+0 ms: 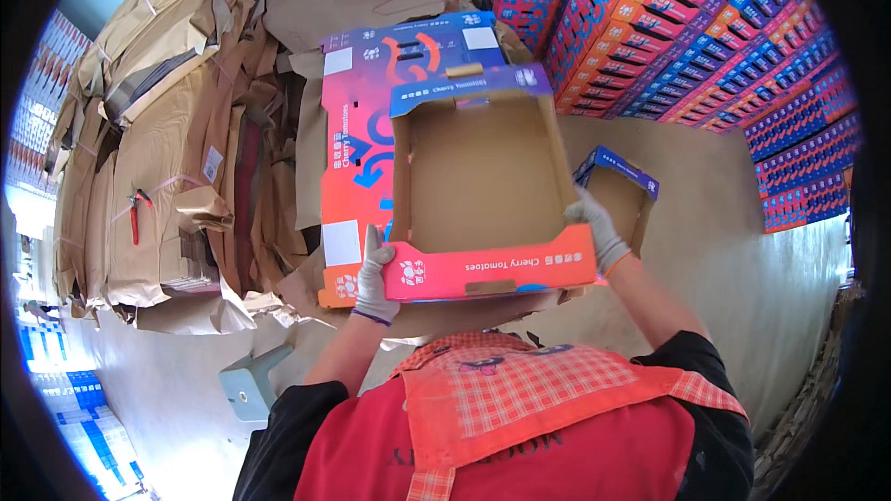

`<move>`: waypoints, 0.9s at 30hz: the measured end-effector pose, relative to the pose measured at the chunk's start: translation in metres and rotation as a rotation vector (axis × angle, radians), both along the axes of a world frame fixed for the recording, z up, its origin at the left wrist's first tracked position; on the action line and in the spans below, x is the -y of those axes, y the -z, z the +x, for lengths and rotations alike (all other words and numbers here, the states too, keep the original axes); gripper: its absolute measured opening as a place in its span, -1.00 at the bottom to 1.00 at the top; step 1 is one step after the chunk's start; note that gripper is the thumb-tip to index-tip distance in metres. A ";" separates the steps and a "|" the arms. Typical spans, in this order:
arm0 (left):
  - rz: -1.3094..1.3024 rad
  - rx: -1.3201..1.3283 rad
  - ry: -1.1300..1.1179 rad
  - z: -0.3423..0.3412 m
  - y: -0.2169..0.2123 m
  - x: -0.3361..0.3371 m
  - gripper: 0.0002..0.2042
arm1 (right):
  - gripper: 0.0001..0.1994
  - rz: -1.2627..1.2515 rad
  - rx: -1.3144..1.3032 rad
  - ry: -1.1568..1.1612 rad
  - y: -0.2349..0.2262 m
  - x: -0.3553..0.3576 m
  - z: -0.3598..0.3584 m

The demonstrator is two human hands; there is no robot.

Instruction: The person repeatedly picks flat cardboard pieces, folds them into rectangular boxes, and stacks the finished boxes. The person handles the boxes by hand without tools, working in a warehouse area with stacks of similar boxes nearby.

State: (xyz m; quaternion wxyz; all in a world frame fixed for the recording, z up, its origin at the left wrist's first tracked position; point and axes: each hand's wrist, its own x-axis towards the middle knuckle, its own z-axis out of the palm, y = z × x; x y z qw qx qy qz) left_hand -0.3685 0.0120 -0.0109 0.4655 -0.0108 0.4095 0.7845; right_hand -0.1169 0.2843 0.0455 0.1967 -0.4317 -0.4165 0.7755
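Several brown-paper bundles (158,158) stand on the left, strapped and slumping a little, and red-handled cutters (135,216) lie against the front of one. Nearer, right of them, a pale green stool (249,385) sits on the floor. Next come flat printed cardboard sheets (340,181), orange, pink and blue, piled beyond the worker's left hand (375,280). That gloved hand grasps the near left corner of an open cardboard tray (492,176), its thumb pointing up along the outside. From where I stand, the tray is directly between the two hands, above the sheets, its pink wall on the near side, its blue wall on the far side and its plain brown inside facing up. The right hand (599,230), gloved too, grips the tray's right side close to the near corner, though its fingertips are partly hidden. Just beyond that hand, to the right, a second tray (620,193) with a blue end shows partly behind the first. Tall stacks of colourful printed boxes (668,28) fill the far right.
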 end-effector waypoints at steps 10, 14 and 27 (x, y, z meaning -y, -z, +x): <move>-0.444 0.617 0.643 0.105 0.051 -0.072 -0.77 | -0.34 1.658 0.465 -0.757 -0.186 0.051 -0.099; -0.328 -1.222 0.635 0.093 -0.066 -0.029 -0.55 | -0.49 1.338 -0.043 -0.386 -0.152 0.039 -0.127; -0.021 -2.287 0.317 0.013 -0.201 -0.127 -0.08 | -0.82 1.620 0.689 -0.526 -0.182 0.018 -0.059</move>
